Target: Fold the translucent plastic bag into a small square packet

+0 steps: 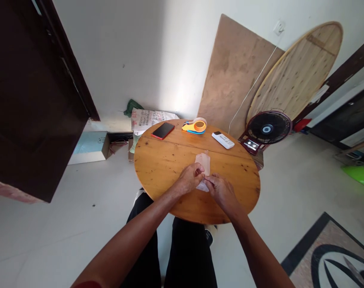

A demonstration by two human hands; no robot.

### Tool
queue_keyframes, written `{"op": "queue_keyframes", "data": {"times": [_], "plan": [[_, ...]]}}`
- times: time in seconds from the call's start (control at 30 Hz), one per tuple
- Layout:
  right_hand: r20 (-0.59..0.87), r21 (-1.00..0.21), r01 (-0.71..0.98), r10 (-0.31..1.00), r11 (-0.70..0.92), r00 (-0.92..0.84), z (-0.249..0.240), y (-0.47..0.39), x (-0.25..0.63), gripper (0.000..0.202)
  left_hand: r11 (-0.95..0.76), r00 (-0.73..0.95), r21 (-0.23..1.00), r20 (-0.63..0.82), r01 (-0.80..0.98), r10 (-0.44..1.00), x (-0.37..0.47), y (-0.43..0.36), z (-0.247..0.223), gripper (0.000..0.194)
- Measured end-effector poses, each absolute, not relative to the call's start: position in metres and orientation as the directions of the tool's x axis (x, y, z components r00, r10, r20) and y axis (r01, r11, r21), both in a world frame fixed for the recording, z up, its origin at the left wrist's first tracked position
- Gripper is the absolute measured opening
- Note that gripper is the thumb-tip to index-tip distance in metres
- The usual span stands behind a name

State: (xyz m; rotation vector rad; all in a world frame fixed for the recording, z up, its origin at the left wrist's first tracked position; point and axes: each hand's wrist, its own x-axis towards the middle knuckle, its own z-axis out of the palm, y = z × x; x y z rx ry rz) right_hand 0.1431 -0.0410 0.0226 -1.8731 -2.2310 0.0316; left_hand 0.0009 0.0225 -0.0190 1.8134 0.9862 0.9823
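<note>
Pale, thin, translucent packet (203, 161), one: on the table under the hands, long axis running roughly away from the person; far end clear beyond the fingertips, near end showing below them, middle covered. It lies directly at the grip, neither hand being plainly nearer.

Left hand (191, 178): fingers curled, thumb and fingertips pinched together on the packet's middle. Right hand (220, 189): thumb and fingers closed at its right edge, almost meeting the left. Exact fold gripped: too small to tell.

Table (160, 164): round, varnished wood, knotted, a seam crossing beyond the packet. Along its far side, left to right: dark-screened phone (163, 131) with red edge; orange tape dispenser (196, 126) with blue trim; white handheld device (223, 140), dark at one end.

Room: white wall (118, 48); brown rectangular board (235, 72) and oval wooden panel (298, 76) leaning there; black round fan (267, 129) right of the table; printed sack (152, 119) behind it; dark door (26, 80) at left; pale, smooth floor (94, 228).
</note>
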Motion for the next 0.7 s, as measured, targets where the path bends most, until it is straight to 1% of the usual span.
{"op": "queue_keyframes", "data": {"times": [0.17, 0.27, 0.37, 0.47, 0.53, 0.6, 0.7], "plan": [[0.146, -0.221, 0.958, 0.978, 0.182, -0.152, 0.022, -0.040, 0.142, 0.019, -0.405, 0.372, 0.873, 0.293, 0.273, 0.881, 0.000, 0.015, -0.019, 0.013], [0.156, -0.239, 0.956, 0.979, 0.170, -0.135, 0.020, -0.039, 0.143, 0.018, -0.391, 0.358, 0.854, 0.266, 0.344, 0.895, 0.001, 0.013, -0.014, 0.009], [0.154, -0.339, 0.920, 0.976, 0.197, -0.152, 0.019, -0.038, 0.148, 0.014, -0.348, 0.343, 0.851, 0.215, 0.393, 0.914, 0.003, 0.013, -0.009, 0.009], [0.127, -0.478, 0.845, 0.970, 0.242, -0.206, 0.017, -0.034, 0.155, 0.017, -0.373, 0.377, 0.832, 0.218, 0.410, 0.900, 0.003, 0.011, -0.005, 0.009], [0.096, -0.541, 0.805, 0.969, 0.243, -0.229, 0.017, -0.030, 0.159, 0.019, -0.388, 0.371, 0.806, 0.227, 0.447, 0.900, 0.004, 0.009, -0.005, 0.009], [0.074, -0.565, 0.790, 0.968, 0.237, -0.238, 0.016, -0.026, 0.162, 0.019, -0.387, 0.342, 0.784, 0.238, 0.485, 0.909, 0.005, 0.008, -0.006, 0.010], [0.070, -0.573, 0.783, 0.966, 0.243, -0.249, 0.014, -0.023, 0.164, 0.016, -0.410, 0.334, 0.769, 0.269, 0.491, 0.903, 0.006, 0.006, -0.010, 0.009]]}}
